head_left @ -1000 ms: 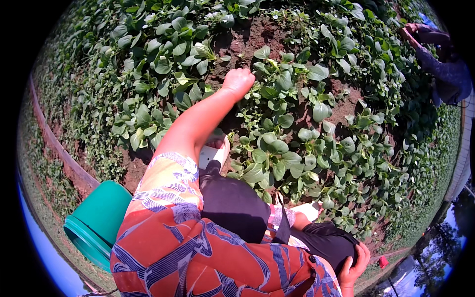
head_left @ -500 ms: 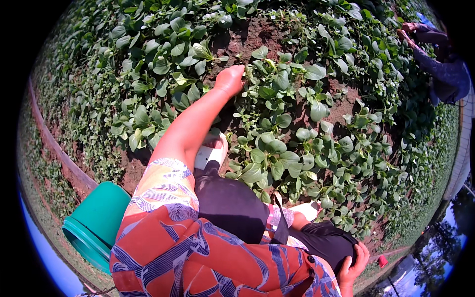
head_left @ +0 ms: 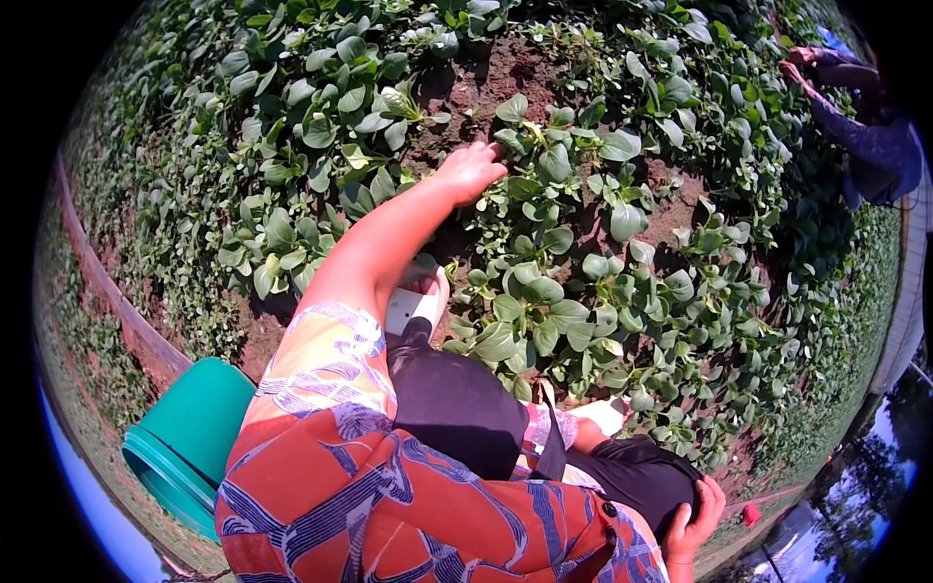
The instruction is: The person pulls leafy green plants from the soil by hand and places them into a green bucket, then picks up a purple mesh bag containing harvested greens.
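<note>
My left hand [head_left: 471, 172] reaches forward over the plant bed with its fingers stretched out and open. Its fingertips meet the edge of a leafy green plant [head_left: 554, 160] with broad, rounded leaves; part of the fingers is lost among the foliage, and nothing shows in the hand. Smaller-leaved low plants [head_left: 486, 216] grow just below it. At the lower right, my right hand [head_left: 695, 520] lies on my dark-trousered knee [head_left: 646, 476], thumb apart from the fingers, holding nothing.
A green bucket [head_left: 199, 418] lies tipped at the left, near a long border strip [head_left: 117, 291]. Leafy plants crowd the bed, with patches of brown soil [head_left: 501, 73] between. Another person [head_left: 875, 146] bends over plants at the upper right. A small red object [head_left: 751, 514] is beyond my knee.
My left hand has come slightly down and to the right, and its closed fingers have spread out. My right hand stays on the knee.
</note>
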The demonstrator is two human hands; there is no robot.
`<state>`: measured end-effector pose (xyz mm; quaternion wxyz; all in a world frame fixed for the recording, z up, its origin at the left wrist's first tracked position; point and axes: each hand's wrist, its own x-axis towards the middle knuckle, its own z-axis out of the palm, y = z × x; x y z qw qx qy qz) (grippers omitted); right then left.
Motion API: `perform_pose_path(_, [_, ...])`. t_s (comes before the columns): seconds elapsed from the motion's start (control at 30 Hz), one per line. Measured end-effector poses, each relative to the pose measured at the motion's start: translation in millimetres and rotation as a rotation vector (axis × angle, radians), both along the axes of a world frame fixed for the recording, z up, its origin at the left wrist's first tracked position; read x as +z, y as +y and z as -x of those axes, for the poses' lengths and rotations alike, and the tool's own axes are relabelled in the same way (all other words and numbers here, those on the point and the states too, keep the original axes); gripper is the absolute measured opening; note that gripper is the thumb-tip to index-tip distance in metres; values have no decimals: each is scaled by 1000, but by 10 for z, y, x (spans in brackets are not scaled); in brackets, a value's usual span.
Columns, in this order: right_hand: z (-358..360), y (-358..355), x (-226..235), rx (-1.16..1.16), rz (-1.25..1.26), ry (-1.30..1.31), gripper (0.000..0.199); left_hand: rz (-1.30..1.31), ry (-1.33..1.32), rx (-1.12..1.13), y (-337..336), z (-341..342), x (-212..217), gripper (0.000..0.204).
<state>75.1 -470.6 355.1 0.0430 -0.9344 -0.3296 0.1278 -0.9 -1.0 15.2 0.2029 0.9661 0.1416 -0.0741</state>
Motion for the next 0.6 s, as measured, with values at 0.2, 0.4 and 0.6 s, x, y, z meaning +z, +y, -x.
perform_pose_path(0.2, [-15,8,-4,7,0,0,32,39,-69,-27,25,57,-53,26])
perform_pose_path(0.4, [-1,19,2,2,7,-7,32,4,-62,-89,47,51,-39,28])
perform_pose_path(0.6, [4,38,10,6,16,-8,32,193,77,135,89,-29,-96,27])
